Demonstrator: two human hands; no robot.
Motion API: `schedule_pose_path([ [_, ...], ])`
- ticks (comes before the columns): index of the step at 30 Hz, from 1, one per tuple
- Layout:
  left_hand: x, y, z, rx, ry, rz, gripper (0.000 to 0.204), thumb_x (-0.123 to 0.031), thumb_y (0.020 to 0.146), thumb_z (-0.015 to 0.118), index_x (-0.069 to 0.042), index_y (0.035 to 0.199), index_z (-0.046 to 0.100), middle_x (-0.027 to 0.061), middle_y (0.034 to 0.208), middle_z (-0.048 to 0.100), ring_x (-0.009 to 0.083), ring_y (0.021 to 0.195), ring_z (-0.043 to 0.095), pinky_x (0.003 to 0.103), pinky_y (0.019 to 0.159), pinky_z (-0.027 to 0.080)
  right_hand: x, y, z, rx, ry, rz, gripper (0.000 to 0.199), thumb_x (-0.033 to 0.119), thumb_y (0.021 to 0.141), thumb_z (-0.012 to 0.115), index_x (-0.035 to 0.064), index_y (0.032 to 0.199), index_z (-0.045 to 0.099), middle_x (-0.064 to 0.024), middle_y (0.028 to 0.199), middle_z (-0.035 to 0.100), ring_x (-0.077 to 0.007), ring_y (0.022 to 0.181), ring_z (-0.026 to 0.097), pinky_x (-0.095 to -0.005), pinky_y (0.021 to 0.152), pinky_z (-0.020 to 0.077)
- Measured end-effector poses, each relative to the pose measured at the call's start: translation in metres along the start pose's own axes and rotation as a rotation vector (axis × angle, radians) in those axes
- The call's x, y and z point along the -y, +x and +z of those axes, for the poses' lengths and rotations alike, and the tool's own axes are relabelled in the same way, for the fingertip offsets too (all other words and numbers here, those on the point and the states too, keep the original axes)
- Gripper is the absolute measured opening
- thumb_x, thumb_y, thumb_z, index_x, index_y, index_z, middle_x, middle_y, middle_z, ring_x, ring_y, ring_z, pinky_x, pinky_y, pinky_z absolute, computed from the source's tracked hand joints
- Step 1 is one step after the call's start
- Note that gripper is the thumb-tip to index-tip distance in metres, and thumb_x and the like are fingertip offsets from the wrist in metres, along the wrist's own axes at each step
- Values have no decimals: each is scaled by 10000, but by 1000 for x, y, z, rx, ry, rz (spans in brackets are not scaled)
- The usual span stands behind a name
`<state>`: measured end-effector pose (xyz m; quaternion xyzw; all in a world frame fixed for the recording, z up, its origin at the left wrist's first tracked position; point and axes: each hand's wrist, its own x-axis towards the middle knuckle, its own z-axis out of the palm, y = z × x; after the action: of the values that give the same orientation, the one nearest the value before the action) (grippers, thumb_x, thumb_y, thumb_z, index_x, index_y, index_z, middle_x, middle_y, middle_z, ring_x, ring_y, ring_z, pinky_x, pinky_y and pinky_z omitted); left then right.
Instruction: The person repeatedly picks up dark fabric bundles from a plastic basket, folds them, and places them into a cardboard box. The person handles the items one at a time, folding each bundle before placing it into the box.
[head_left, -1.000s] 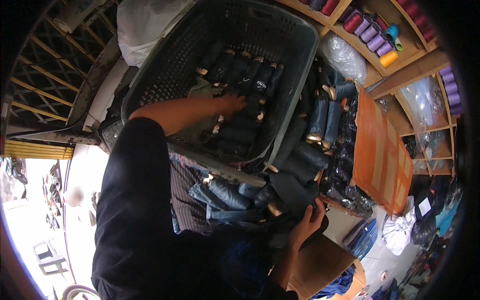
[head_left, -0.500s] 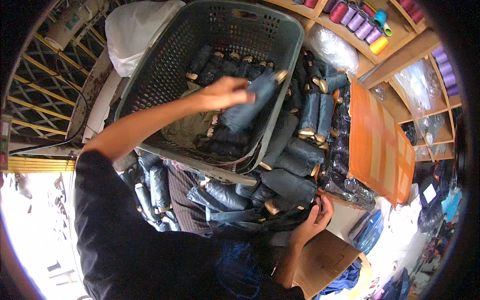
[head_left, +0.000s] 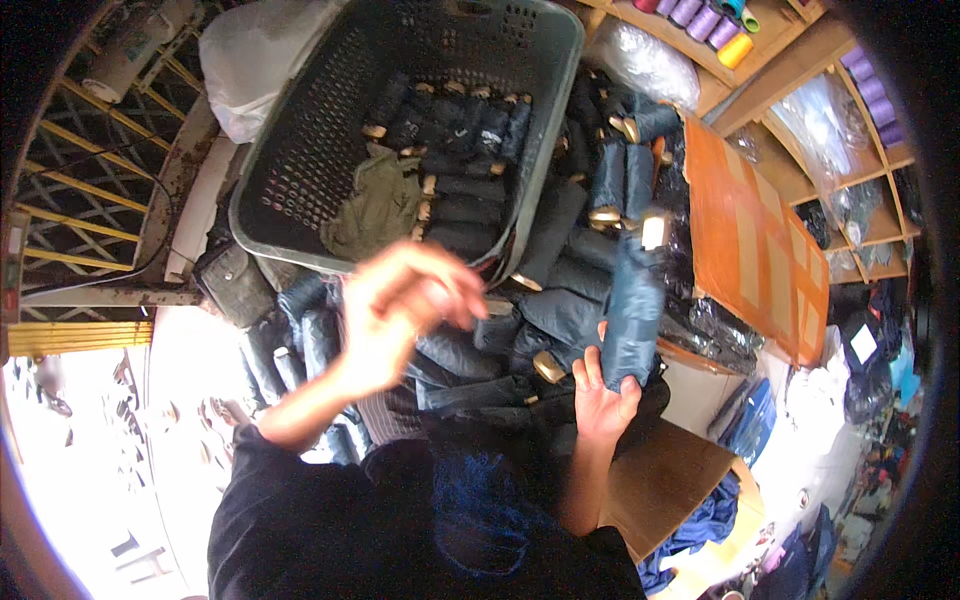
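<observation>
Upright in my right hand [head_left: 605, 405] stands a dark blue folded umbrella [head_left: 635, 315], a slim roll of shiny cloth with a pale end at the top. Its lower end sits between the thumb and fingers. My left hand [head_left: 400, 315] is blurred by motion, in front of the near rim of the dark plastic basket [head_left: 265, 235]; its fingers look loosely bent and apart, with nothing seen in them. Inside the basket, rows of similar dark rolls [head_left: 465, 205] lie beside a crumpled olive cloth [head_left: 375, 205].
More dark rolls [head_left: 560, 315] are heaped between me and the basket and along its right side. An orange taped carton flap [head_left: 745, 240] rises at the right, below wooden shelves [head_left: 770, 75] with thread spools. A brown carton [head_left: 665, 480] stands near my right forearm.
The umbrella has gone from my left hand over the basket to my right hand. My left hand has drawn back toward me, and my right hand has risen slightly.
</observation>
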<state>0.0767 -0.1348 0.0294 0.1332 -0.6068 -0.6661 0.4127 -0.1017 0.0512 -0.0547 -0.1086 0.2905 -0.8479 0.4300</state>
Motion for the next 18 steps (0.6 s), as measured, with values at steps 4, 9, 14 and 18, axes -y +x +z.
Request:
schedule_pose_path([
  [4, 70, -62, 63, 180, 139, -177, 93, -18, 885, 560, 22, 943, 621, 111, 855, 657, 172, 733, 641, 288, 666, 517, 30, -30, -51, 6, -178, -108, 761, 323, 687, 721, 184, 1359, 392, -37, 1175, 541, -199, 879, 515, -361, 785, 423],
  [9, 120, -70, 80, 182, 327, -64, 87, 7, 860, 584, 18, 935, 626, 137, 865, 637, 218, 782, 632, 311, 702, 495, 71, -55, -48, -170, -99, -357, 786, 404, 685, 701, 125, 1354, 397, -100, 1267, 501, -308, 1181, 455, -528, 952, 378],
  [14, 127, -70, 94, -44, -237, -148, 395, -323, 961, 481, 7, 1176, 513, 168, 1137, 590, 229, 984, 591, 342, 862, 451, 42, -56, -56, -97, 441, -59, 612, 582, 793, 551, 94, 1161, 524, -82, 1109, 459, -254, 926, 434, -432, 741, 383],
  [18, 121, -79, 120, -300, -509, -400, 633, -554, 927, 359, -32, 1278, 434, 196, 1253, 526, 290, 1073, 554, 411, 930, 402, 32, -50, -32, -424, 270, -328, 613, 622, 878, 381, 64, 1085, 526, -117, 990, 528, -243, 819, 516, -429, 735, 429],
])
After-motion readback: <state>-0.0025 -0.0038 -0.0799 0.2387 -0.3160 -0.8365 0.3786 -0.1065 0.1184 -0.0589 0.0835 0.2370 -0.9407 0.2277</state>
